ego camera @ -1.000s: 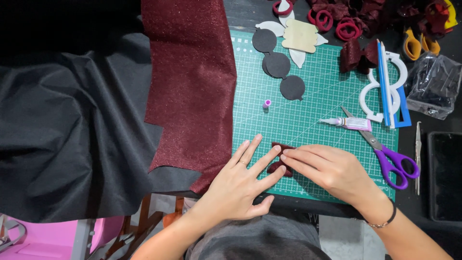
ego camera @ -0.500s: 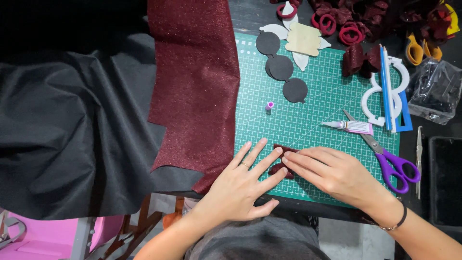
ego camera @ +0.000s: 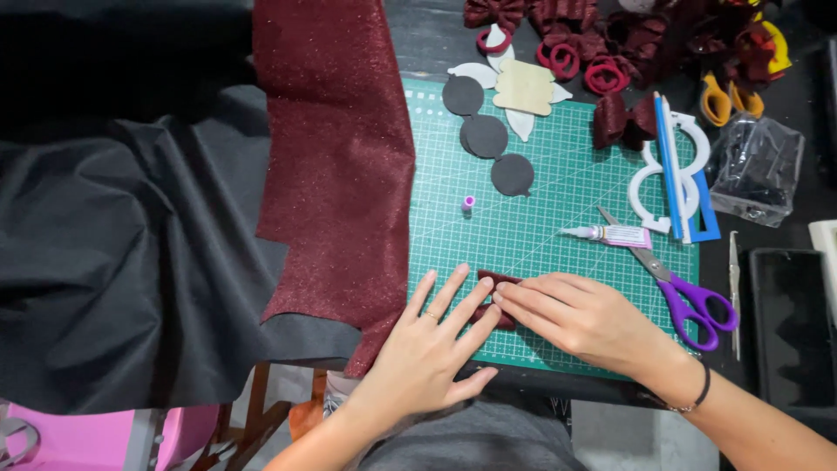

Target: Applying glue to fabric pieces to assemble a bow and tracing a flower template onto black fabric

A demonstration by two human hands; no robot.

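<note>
From the head camera, both hands work at the near edge of a green cutting mat (ego camera: 558, 218) on the worktop, pressing a small dark red glitter piece (ego camera: 495, 283) flat. The left hand (ego camera: 427, 349) lies open, fingers spread and flat, its middle and index fingertips on the piece's left part; it grips nothing. The right hand (ego camera: 584, 318) is likewise open with fingers held together and stretched leftward, their tips on top of the piece, so the piece sits between and under the two sets of fingertips, near the mat's near edge. To do this pressing well, I judge that even pressure along the whole fold matters, with the fingertips kept off any wet glue at the edges. Just right of the hands lie purple-handled scissors (ego camera: 689, 301), and a small glue tube (ego camera: 615, 235) rests a little farther back, its purple cap (ego camera: 468, 202) standing apart to the left. A large sheet of dark red glitter fabric (ego camera: 336, 166) hangs over the mat's left edge onto black cloth (ego camera: 131, 253). Black round cut-outs (ego camera: 488, 139) lie at the far side of the mat.
</note>
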